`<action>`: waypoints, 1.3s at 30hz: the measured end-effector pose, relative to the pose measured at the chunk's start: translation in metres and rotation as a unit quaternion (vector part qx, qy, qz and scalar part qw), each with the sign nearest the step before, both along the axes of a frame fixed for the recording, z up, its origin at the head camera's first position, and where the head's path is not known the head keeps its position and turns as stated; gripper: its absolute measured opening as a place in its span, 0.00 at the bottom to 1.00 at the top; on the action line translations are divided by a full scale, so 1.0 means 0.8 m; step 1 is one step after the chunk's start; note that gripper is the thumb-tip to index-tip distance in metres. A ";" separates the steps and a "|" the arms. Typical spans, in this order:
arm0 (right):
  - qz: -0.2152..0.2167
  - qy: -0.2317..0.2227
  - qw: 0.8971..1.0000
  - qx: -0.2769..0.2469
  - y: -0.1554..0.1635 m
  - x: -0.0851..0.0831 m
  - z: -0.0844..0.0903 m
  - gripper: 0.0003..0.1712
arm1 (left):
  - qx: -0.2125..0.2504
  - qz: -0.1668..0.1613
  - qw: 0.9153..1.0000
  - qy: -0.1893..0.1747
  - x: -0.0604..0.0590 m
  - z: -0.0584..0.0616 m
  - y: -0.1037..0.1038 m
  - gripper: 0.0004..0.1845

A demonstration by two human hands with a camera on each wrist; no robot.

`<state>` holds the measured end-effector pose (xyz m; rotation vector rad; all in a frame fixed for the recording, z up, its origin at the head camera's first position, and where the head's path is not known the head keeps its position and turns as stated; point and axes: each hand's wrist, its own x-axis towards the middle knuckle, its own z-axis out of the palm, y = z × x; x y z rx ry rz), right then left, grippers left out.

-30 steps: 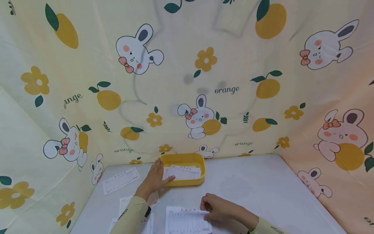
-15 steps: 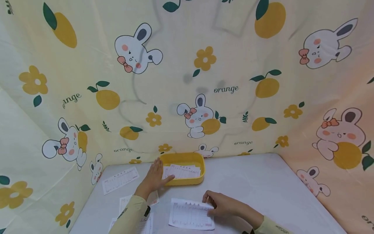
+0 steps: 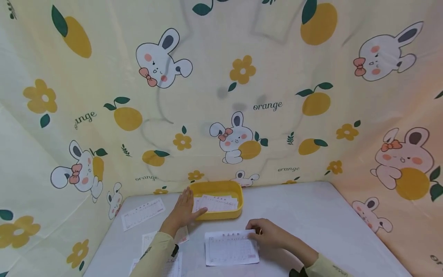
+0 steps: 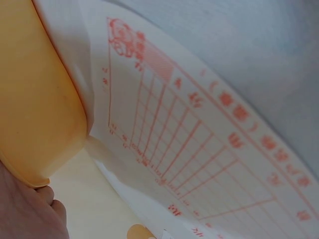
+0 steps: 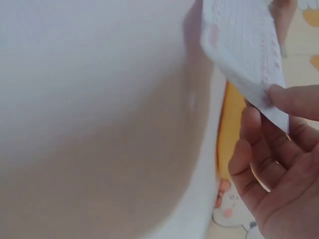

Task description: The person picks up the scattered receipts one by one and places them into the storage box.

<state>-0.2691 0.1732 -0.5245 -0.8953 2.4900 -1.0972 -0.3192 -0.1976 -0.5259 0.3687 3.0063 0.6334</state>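
Two hands are at work on my feed, both low on the grey table [image 3: 304,215]. My right hand [image 3: 271,234] pinches the right edge of a printed slip [image 3: 231,248], a white sheet ruled with a fine red grid and a row of red characters along its top. It sits in front of the yellow tray [image 3: 217,188], near the table's front edge. In the right wrist view the thumb [image 5: 294,99] presses on one corner of the slip [image 5: 244,45] while the other fingers curl beneath it, so that corner is raised off the table.

My left hand [image 3: 182,212] lies flat with straight fingers against the tray's left wall, its thumb reaching over the rim towards the stack of slips [image 3: 216,203] inside. The left wrist view shows the tray's rounded yellow corner [image 4: 35,114] close up, with another red-gridded slip [image 4: 199,144] beside it; its characters are too tilted and cropped for me to read.

One more slip [image 3: 142,213] lies off to the left on the table. Others [image 3: 173,265] near my left sleeve [image 3: 154,256] are partly covered by the arm and cut by the frame's bottom edge. I cannot count the sheets in the tray. The right wrist view is mostly blurred table.
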 end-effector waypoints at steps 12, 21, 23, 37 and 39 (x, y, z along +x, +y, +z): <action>-0.122 0.100 0.987 -0.038 0.024 -0.029 0.029 0.06 | 0.000 0.014 1.000 -0.011 -0.003 -0.009 -0.001 0.61; -0.208 0.122 0.966 -0.093 0.017 -0.054 0.044 0.08 | -0.004 0.012 1.000 -0.005 -0.004 -0.005 -0.004 0.63; -0.223 0.129 0.961 -0.102 0.013 -0.060 0.045 0.09 | -0.005 0.012 1.000 -0.006 -0.004 -0.005 -0.004 0.63; -0.211 0.150 0.957 -0.128 -0.027 -0.101 0.045 0.11 | 0.007 0.008 1.000 -0.010 -0.002 -0.001 -0.003 0.61; -0.207 0.155 0.957 -0.133 -0.032 -0.106 0.043 0.11 | 0.004 0.006 1.000 -0.008 -0.003 -0.002 -0.003 0.61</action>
